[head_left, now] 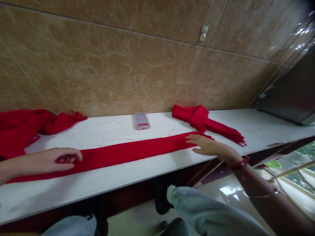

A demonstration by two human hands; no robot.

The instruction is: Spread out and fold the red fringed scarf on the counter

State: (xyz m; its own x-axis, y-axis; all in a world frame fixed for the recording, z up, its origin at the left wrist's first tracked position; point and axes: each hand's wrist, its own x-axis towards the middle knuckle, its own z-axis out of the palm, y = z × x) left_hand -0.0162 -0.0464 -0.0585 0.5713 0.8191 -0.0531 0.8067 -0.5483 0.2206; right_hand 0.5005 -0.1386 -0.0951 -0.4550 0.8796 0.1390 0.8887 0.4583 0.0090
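A long red scarf (128, 151) lies stretched flat along the white tabletop (110, 129). My left hand (52, 160) rests on its left part, fingers curled over the cloth. My right hand (205, 145) lies flat with fingers spread on the scarf's right end. A red band sits on my right wrist.
A folded, tied red scarf with a fringe (204, 121) lies at the back right. More red cloth (27, 126) is heaped at the left. A pink phone (142, 120) lies by the tiled wall. A dark appliance (292, 95) stands at the far right. My knees show under the table.
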